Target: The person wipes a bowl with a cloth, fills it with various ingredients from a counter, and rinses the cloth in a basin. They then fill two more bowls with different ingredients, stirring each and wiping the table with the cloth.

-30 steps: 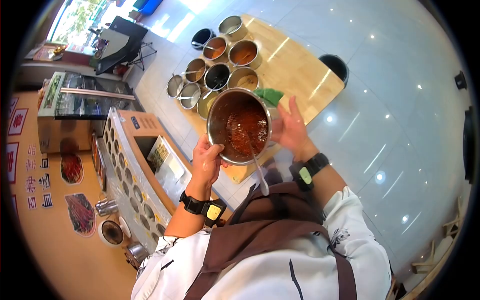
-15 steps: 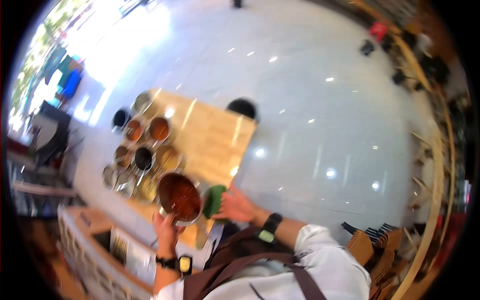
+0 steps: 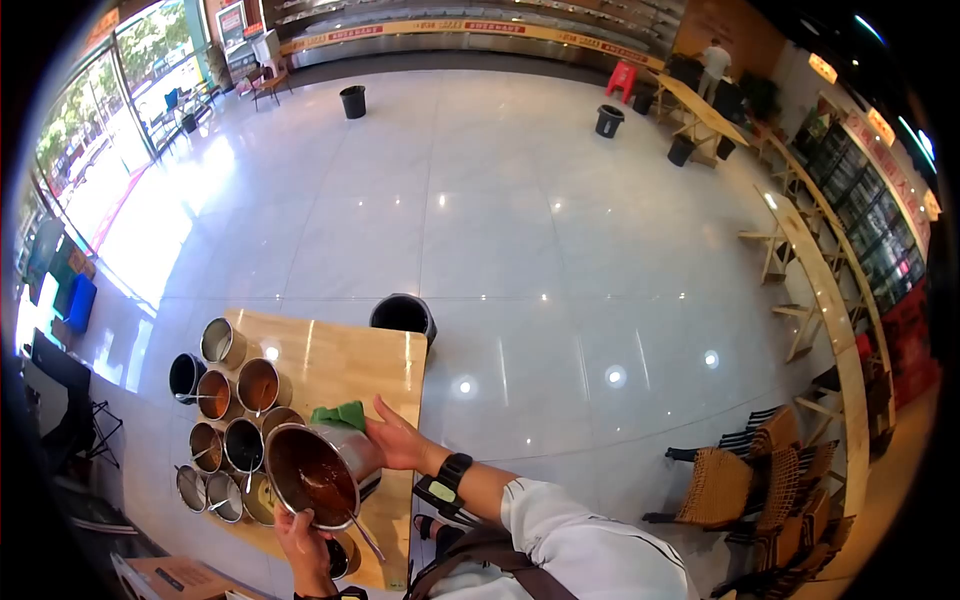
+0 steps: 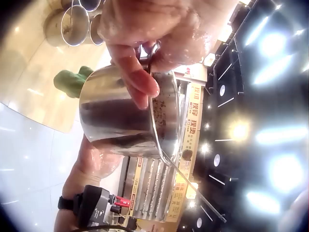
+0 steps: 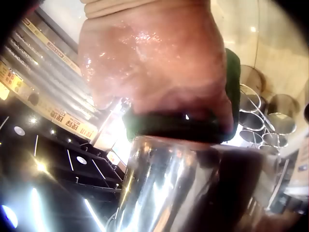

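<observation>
A steel pot (image 3: pixel 355 458) is tilted towards me over the table, with red-brown sauce (image 3: pixel 325 487) inside. A thin metal spoon handle (image 3: pixel 368 540) sticks out past its lower rim. My left hand (image 3: pixel 300 548) grips that rim, its wet fingers lapping over the edge in the left wrist view. At the pot's outer side is my right hand (image 3: pixel 402 442), thumb raised. The right wrist view shows its fingers bent over a folded green cloth (image 5: pixel 233 87) pressed against the steel; the pot's body hides part of this hand from the head view.
Several steel pots of sauces and seasonings, among them an orange one (image 3: pixel 260 385) and a black one (image 3: pixel 244 445), crowd the left side of the wooden table (image 3: pixel 350 350). A black bin (image 3: pixel 404 315) stands past its far edge. Stacked wicker chairs (image 3: pixel 715 490) are at the right.
The head view has swung up and outward to show the room. My left hand keeps hold of the tilted pot. My right hand shifts with the cloth from beside the pot back against its side.
</observation>
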{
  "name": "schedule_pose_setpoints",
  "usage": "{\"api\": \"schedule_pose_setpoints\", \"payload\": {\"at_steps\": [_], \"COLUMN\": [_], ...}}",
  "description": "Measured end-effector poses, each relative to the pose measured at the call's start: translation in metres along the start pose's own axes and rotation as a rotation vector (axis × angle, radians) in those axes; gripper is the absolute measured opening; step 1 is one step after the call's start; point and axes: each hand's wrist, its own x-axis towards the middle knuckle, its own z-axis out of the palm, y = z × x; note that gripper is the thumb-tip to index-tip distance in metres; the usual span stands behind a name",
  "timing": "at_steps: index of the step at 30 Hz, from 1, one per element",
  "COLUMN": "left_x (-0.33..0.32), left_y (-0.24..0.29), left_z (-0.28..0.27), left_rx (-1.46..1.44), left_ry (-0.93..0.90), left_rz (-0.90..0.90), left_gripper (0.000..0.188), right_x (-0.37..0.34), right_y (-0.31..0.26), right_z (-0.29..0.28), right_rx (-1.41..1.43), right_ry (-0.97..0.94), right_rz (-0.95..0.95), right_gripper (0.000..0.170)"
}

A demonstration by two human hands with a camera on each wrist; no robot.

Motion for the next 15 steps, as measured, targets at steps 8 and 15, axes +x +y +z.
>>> {"api": "schedule_pose_setpoints", "payload": {"at_steps": [8,15], "left_x": [0.011,0.027], "left_y": [0.014,-0.017], "left_z": [0.007,-0.028], "left_rx": [-0.037,-0.042], "left_ry": [0.017,0.034], "left_rz": [-0.015,0.002], "left_gripper": [0.033,0.026], "right_x": [0.048,0.046], "right_y": [0.027,0.085], "right_z": [-0.035,-0.042], "right_rx": [-0.081,0.221], "right_ry": [0.226,-0.028], "right_rz": [0.175,0.257], "right_gripper": [0.087,0.081]}}
